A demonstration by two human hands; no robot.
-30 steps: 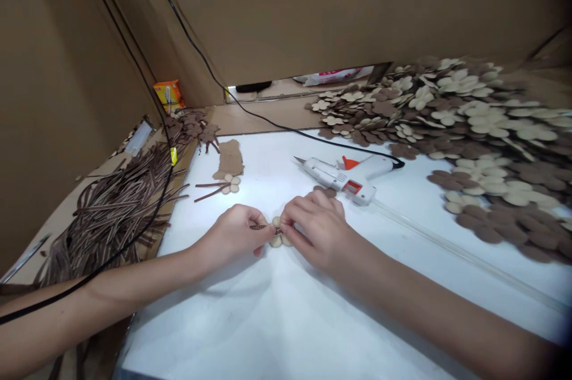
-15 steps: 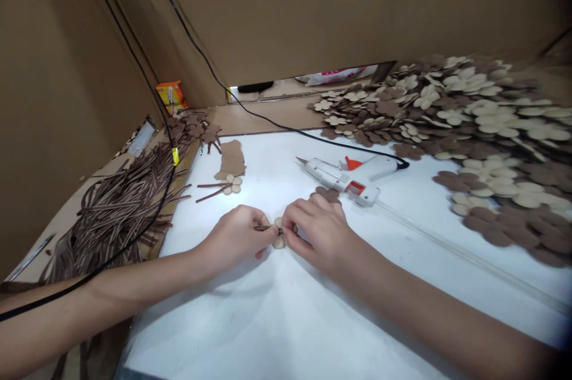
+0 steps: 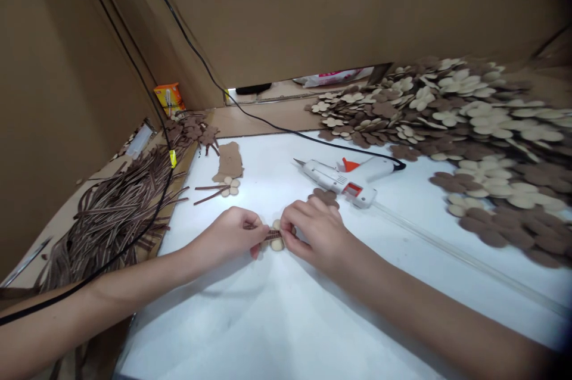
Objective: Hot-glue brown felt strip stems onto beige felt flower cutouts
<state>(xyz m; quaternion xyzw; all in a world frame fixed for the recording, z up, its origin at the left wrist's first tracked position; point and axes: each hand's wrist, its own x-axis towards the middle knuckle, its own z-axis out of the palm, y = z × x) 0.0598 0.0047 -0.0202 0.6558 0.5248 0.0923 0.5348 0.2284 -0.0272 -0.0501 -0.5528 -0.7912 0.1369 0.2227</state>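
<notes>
Nearly together, left hand and right hand, both curled.

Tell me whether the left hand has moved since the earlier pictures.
Yes, slightly: judged against the glue gun, the left hand has shifted to the left, showing more of the brown strip between the hands.

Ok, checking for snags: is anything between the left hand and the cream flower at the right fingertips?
Only the striped brown strip, running from the left hand over the cream flower; nothing else shows there. The glue gun lies beyond the right hand, outside that gap.
</notes>
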